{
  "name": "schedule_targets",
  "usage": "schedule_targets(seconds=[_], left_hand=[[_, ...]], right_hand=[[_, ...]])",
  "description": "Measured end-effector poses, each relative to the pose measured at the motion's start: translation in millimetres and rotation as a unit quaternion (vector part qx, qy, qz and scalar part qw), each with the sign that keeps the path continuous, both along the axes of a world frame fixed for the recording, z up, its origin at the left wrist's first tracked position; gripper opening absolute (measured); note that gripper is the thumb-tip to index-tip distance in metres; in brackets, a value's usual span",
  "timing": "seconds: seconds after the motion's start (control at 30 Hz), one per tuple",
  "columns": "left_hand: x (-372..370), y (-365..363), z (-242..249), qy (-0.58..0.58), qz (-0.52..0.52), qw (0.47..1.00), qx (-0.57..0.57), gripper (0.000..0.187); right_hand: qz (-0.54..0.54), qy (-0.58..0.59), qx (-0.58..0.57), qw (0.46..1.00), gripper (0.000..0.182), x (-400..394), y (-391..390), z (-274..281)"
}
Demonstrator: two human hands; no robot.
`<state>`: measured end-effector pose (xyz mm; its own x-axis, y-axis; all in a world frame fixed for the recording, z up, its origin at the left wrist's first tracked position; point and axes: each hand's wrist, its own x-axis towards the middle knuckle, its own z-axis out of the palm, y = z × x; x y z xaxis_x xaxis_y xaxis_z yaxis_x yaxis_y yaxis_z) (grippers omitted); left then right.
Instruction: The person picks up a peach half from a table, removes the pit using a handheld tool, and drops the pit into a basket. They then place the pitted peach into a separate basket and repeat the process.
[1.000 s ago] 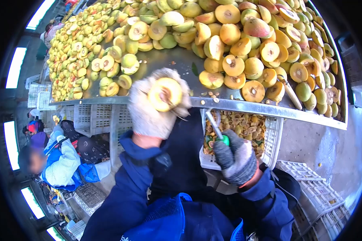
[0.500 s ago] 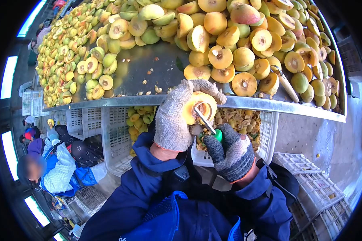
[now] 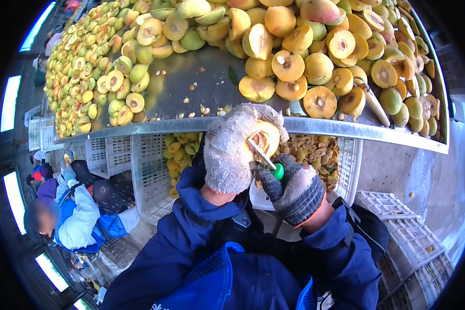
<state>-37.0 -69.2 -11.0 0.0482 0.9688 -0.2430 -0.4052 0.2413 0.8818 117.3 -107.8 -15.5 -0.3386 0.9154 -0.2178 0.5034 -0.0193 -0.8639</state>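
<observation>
My left hand (image 3: 231, 147), in a pale knitted glove, grips a halved yellow peach (image 3: 266, 137) with its cut face towards me, just below the metal table edge (image 3: 346, 129). In a dark grey glove, my right hand (image 3: 293, 188) holds a pitting tool with a green handle (image 3: 278, 170). The tool's metal blade is pressed into the centre of the peach half. Both hands sit over a white crate of pits (image 3: 315, 152).
Halved peaches (image 3: 289, 67) are heaped on the metal table, and a second pile (image 3: 98, 77) runs along its left. A wooden-handled tool (image 3: 372, 103) lies among them. A white crate of fruit (image 3: 178, 150) and more crates (image 3: 398, 227) stand below. A seated person (image 3: 72, 212) is at lower left.
My left hand brought the peach half down from the table edge towards me. My right hand raised the tool and put its blade into the fruit's centre.
</observation>
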Motion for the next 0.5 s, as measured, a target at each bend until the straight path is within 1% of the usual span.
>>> schedule_targets(seconds=[0.03, 0.07, 0.1, 0.13, 0.17, 0.2, 0.27, 0.3, 0.33, 0.37, 0.4, 0.43, 0.47, 0.5], left_hand=[[1.0, 0.9, -1.2, -0.013, -0.001, 1.0, 0.011, 0.038], [1.0, 0.6, -1.8, -0.025, -0.001, 0.999, 0.021, 0.037], [0.6, 1.5, -1.5, -0.024, -0.002, 1.0, 0.02, 0.037], [0.5, 3.8, -0.8, 0.009, -0.011, 1.0, 0.023, 0.042], [0.3, 4.4, -0.6, 0.042, -0.02, 0.999, 0.024, 0.047], [-1.8, 5.6, -0.7, 0.042, -0.019, 0.999, 0.023, 0.047], [-6.9, 8.1, -0.7, 0.11, -0.07, 0.989, 0.063, 0.047], [-6.5, 5.5, -1.0, 0.111, -0.071, 0.989, 0.061, 0.047], [-5.2, 2.0, -1.1, 0.112, -0.05, 0.989, 0.079, 0.046], [-3.2, 0.0, -0.8, 0.114, -0.03, 0.988, 0.098, 0.046], [-0.5, -1.5, 0.1, 0.115, -0.033, 0.988, 0.099, 0.046], [2.1, -3.3, 1.3, 0.045, -0.008, 0.995, 0.092, 0.041], [3.3, -4.6, 2.3, -0.025, 0.018, 0.996, 0.086, 0.037], [0.6, -6.6, 0.1, 0.008, 0.018, 0.996, 0.089, 0.037]], right_hand=[[0.001, 0.042, -0.004, 0.999, 0.027, 0.5, 0.7, -0.7], [0.0, 0.044, -0.006, 0.999, 0.027, 1.5, 1.0, -1.1], [0.013, 0.08, -0.055, 0.995, 0.026, 3.7, 2.5, -1.0], [0.025, 0.116, -0.102, 0.988, 0.026, 5.5, 4.7, -0.5], [0.024, 0.116, -0.104, 0.987, 0.026, 7.1, 5.6, 2.4], [0.04, 0.098, -0.127, 0.986, 0.026, 8.8, 7.7, 6.4], [0.055, 0.08, -0.149, 0.984, 0.027, 12.1, 11.9, 7.0], [0.077, 0.077, -0.154, 0.982, 0.027, 14.0, 13.1, 5.7], [0.098, 0.074, -0.159, 0.98, 0.027, 15.2, 13.2, 5.3], [0.095, 0.076, -0.157, 0.98, 0.027, 15.4, 12.1, 6.1], [0.087, 0.146, -0.167, 0.971, 0.027, 14.9, 9.8, 7.7], [0.08, 0.216, -0.176, 0.957, 0.027, 13.8, 8.3, 9.4], [0.079, 0.218, -0.175, 0.957, 0.027, 13.1, 9.1, 12.1], [0.084, 0.192, -0.181, 0.961, 0.027, 12.9, 10.7, 15.5]])
